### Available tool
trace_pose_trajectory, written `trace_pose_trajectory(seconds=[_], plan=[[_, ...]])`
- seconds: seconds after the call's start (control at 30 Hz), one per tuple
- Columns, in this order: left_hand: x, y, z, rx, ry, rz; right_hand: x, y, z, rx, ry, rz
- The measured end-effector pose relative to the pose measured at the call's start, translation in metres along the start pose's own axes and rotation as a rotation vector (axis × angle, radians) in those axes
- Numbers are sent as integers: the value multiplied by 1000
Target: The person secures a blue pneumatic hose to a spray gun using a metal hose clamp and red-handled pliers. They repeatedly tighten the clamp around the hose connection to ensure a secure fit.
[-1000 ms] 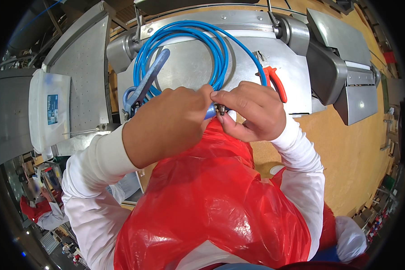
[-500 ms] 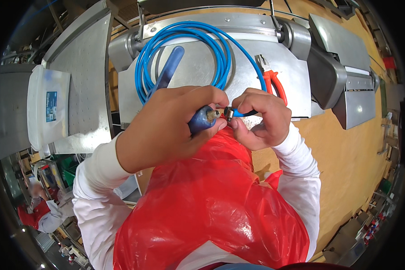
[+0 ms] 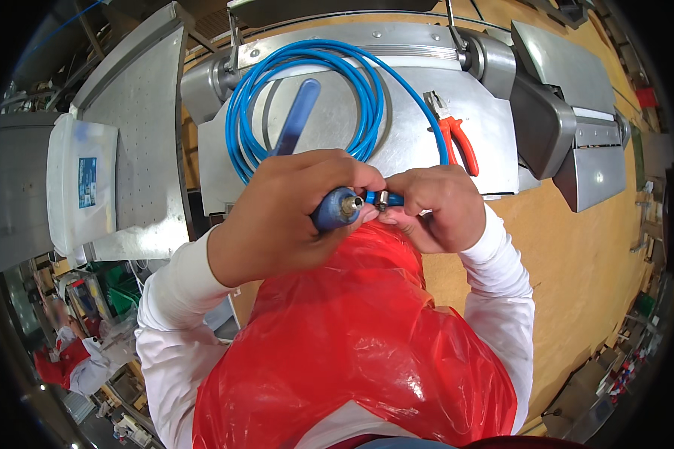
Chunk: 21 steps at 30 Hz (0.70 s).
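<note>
The fingers of your left hand [image 3: 277, 213] are wrapped around a blue handle [image 3: 332, 212], and those of your right hand [image 3: 448, 206] are pinched together on the hose end [image 3: 395, 200] and its metal clip [image 3: 383, 200]. Both lie in front of your chest, above the apron [image 3: 352, 329], with the fingertips of the two hands nearly meeting.

The handle's metal tip [image 3: 350, 203] points right, towards your right hand, the handle's long axis tilted so its end faces up. The hose end lies crosswise, its long axis running left to right and its end pointing left, near that tip. A blue bar [image 3: 298, 116] rises past your left hand, pointing away from you and slightly right; your hand hides where it begins.

Beyond, the surface [image 3: 479, 112] carries a coil of hose [image 3: 368, 112] and, to its right, pliers [image 3: 460, 142], jaws facing away. A tub [image 3: 82, 187] stands at left beside a metal panel [image 3: 150, 127]. The floor [image 3: 577, 262] spreads out on the right; a person [image 3: 75, 363] is at lower left.

The surface is smooth grey steel, the coil round and glossy, the plier handles red, the tub cloudy plastic, the panel dotted with holes, the apron shiny, creased red plastic.
</note>
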State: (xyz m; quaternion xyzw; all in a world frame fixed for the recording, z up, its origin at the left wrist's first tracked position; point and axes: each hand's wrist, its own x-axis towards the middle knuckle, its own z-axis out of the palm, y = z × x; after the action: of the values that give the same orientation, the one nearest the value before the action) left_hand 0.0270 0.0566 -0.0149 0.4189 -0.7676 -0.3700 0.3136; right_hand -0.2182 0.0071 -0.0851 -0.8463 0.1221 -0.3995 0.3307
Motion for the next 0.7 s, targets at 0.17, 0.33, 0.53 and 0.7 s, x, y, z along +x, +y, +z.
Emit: trace_pose_trajectory(seconds=[0.17,0.33,0.53,0.7], plan=[[0,6,-2,28,37,-27,-1,1,5,115,47,38],[-3,3,0,26,43,-49,4,-3,7,126,-30,83],[-5,-1,0,26,83,-54,14,-10,9,7,104,164],[-6,3,1,137,148,45,9,-10,4,-166,-50,105]])
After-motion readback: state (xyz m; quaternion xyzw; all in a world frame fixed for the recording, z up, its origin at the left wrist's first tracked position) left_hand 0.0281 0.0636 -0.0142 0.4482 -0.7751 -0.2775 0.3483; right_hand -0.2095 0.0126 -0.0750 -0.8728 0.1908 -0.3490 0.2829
